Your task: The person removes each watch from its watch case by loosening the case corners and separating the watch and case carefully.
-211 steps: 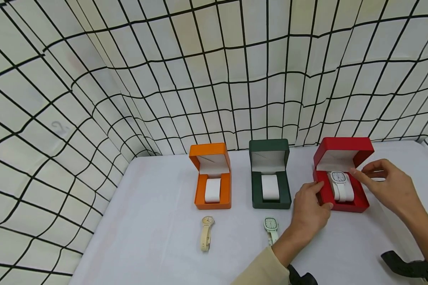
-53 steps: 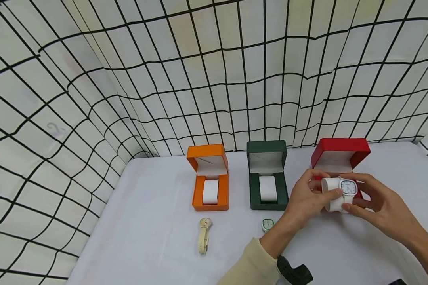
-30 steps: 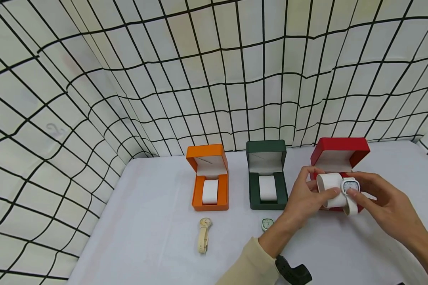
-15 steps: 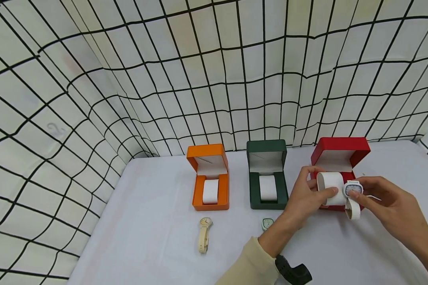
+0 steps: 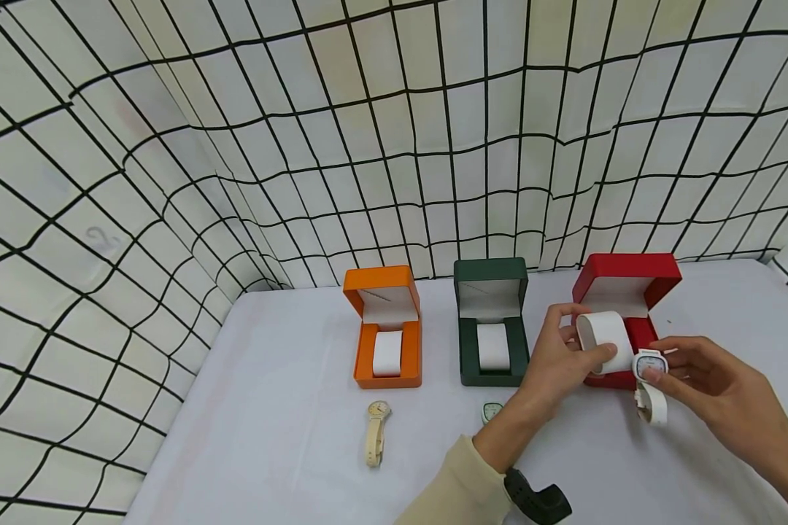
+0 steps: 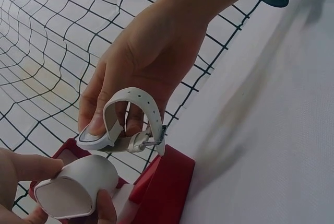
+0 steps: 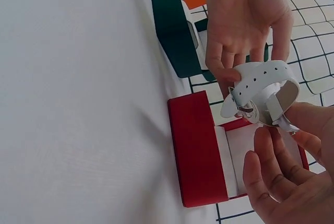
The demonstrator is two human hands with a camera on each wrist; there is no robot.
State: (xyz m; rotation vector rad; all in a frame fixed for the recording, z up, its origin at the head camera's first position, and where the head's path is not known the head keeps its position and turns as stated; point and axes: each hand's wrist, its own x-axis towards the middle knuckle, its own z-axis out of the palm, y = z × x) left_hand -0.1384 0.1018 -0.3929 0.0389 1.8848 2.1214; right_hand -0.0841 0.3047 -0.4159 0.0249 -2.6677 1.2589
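Note:
In the head view, my left hand (image 5: 558,368) pinches a white watch cushion (image 5: 607,337) above the open red watch box (image 5: 642,332). My right hand (image 5: 722,386) holds a white wristwatch (image 5: 654,405) by its case, just right of the cushion. The watch's strap hangs down in a buckled loop, and the left wrist view shows its buckle and punched holes (image 6: 138,96). There the hollow cushion (image 6: 102,174) is free of the strap, between my left fingers (image 6: 36,166). Seen from the right wrist, the watch strap (image 7: 266,80) overlaps the cushion.
Open orange (image 5: 362,357) and green (image 5: 469,357) watch boxes stand to the left, each with a white cushion inside. A cream watch (image 5: 375,434) lies before the orange one. My left forearm partly hides a pale green watch (image 5: 491,413). Black-gridded white walls (image 5: 394,146) rise behind the white table (image 5: 269,408).
The cushion with the watch around it came up out of the red box. My right hand then slid the watch off to the right, and now holds it lower, apart from the cushion.

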